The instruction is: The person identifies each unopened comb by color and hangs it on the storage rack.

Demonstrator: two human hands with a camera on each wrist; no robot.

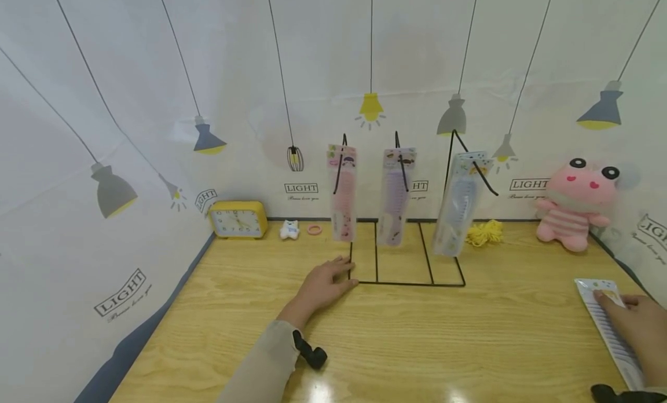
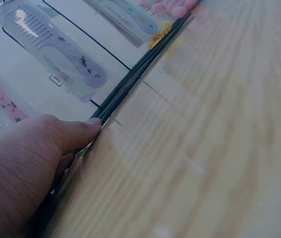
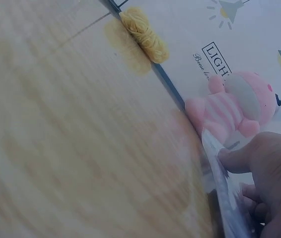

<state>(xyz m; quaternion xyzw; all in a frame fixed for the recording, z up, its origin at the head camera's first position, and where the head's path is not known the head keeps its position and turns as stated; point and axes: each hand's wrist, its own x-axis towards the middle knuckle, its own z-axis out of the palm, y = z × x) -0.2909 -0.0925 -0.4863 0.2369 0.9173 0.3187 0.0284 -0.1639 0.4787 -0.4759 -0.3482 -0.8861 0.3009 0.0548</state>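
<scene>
A black wire rack stands against the back wall, with packaged combs on its upright hooks: a pink comb, a purple comb and a blue comb. My left hand rests at the rack's front left corner. Its fingers touch the side wire, and the thumb lies along the front wire. At the far right my right hand pinches another packaged comb near its card top, thumb uppermost. That pack is tilted, and whether it touches the table is hard to tell.
Along the back are a yellow clock, a small white figure, a pink ring, a bundle of yellow string and a pink frog plush. The wooden table meets a printed cloth wall.
</scene>
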